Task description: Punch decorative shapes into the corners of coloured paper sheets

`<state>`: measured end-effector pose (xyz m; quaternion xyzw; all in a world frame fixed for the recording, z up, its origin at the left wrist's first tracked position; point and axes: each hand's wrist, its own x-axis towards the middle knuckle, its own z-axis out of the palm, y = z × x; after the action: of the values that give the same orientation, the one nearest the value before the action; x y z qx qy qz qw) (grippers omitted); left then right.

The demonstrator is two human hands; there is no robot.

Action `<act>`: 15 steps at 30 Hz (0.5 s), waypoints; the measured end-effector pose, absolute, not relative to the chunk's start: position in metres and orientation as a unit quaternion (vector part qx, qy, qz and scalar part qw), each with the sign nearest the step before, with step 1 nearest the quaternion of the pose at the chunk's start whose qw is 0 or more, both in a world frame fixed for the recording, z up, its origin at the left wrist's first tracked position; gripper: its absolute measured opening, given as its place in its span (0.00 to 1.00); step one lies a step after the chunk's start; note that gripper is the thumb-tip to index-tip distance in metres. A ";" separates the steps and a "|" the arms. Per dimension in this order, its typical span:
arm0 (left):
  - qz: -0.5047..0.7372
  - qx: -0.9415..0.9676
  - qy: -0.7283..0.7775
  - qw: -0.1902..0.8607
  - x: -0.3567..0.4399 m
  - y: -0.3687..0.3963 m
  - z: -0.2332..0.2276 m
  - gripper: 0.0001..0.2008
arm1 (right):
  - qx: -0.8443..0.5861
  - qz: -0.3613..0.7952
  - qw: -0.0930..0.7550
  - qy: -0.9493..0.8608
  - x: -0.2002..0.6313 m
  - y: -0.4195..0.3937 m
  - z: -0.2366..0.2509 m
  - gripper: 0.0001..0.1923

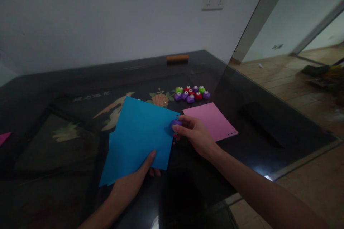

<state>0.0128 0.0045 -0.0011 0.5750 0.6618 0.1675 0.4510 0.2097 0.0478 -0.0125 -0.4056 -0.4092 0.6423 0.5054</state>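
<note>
A sheet of blue paper (145,128) is tilted up off the table, with my left hand (134,182) shut on its lower edge, thumb on top and fingers underneath. My right hand (197,134) grips a small purple paper punch (176,124) at the sheet's right edge. Small cut-outs show along that edge near the punch. Another blue sheet (106,171) lies partly hidden beneath the held one. To the right rests a pink sheet (205,118) with several small holes at its lower right corner.
Several purple, red and green punches (190,93) sit clustered behind the pink sheet. An orange-brown bar (177,58) lies by the wall. On the dark glossy table (204,186), a long black object (262,123) lies at the right, and a pink paper corner (4,137) shows far left.
</note>
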 end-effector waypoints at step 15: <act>0.169 0.574 0.661 0.453 0.005 0.011 -0.006 0.24 | -0.394 0.669 0.485 -0.403 0.211 0.047 -0.011 0.18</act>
<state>0.0055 0.0108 -0.0061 0.5742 0.6609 0.1690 0.4527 0.2106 0.0468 -0.0109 -0.3939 -0.4026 0.6691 0.4849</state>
